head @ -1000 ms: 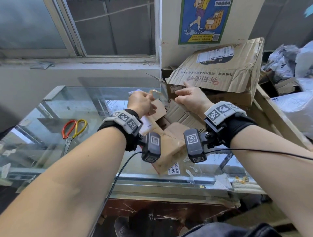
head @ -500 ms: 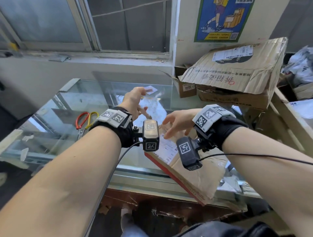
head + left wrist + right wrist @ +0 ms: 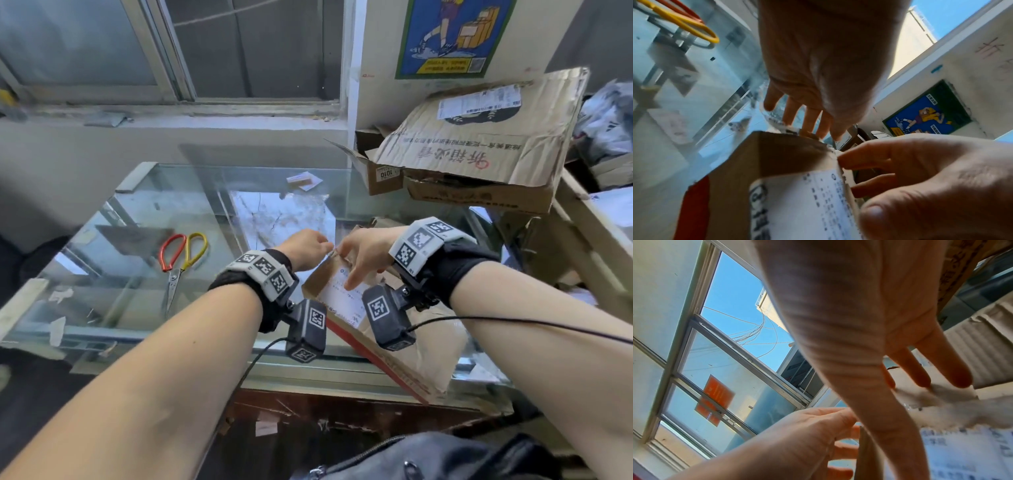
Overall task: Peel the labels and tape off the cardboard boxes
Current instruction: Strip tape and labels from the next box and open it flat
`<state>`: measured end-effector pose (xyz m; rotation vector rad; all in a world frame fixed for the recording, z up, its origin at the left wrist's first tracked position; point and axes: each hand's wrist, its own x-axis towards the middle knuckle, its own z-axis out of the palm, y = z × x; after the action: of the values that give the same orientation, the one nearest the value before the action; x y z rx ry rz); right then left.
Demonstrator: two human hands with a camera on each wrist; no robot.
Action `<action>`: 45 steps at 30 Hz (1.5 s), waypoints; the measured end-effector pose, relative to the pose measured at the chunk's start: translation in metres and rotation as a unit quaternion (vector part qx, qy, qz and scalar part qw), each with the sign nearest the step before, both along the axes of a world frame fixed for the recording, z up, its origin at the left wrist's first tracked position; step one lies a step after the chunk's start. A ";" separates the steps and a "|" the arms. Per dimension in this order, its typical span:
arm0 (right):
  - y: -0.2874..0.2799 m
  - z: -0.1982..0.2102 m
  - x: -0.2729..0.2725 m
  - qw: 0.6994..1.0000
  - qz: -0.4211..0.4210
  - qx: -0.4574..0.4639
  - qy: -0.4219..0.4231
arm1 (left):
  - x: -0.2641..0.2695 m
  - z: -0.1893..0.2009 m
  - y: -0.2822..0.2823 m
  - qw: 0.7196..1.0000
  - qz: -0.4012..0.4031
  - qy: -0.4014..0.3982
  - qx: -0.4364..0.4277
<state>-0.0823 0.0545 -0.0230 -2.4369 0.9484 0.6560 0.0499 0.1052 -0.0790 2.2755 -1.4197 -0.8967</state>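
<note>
Both hands at the far edge of a flattened cardboard box on a glass counter under a window.

Counter [image 3: 144,212] was clear glass in a metal frame; wall poster [image 3: 445,37] showed a cartoon courier. Box [image 3: 404,356], corrugated brown with a red stripe, lay across the counter's near edge and carried a white printed label [image 3: 342,301], text unreadable. Left hand [image 3: 305,248] pinched torn tape or paper at the box's far edge; which, I could not tell. Right hand [image 3: 366,253] lay flat-fingered on the label beside that pinch. Red-and-yellow scissors [image 3: 181,260] lay left of the hands. Stacked boxes [image 3: 479,154] behind right read "1010".
</note>
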 end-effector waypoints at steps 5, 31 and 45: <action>0.005 -0.002 -0.006 0.997 -0.055 0.042 0.038 | 0.003 -0.005 0.001 0.997 0.035 0.046 0.042; 0.023 0.007 0.018 0.952 0.122 -0.273 -0.062 | 0.058 0.020 0.037 0.960 -0.036 -0.279 0.018; 0.026 -0.007 -0.026 0.946 0.108 -0.282 -0.121 | 0.002 0.019 -0.009 0.853 -0.331 -0.378 0.142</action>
<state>-0.1079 0.0801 -0.0299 -3.0676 0.8603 0.1411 0.0519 0.0961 -0.0596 2.5080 -2.6849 -0.3417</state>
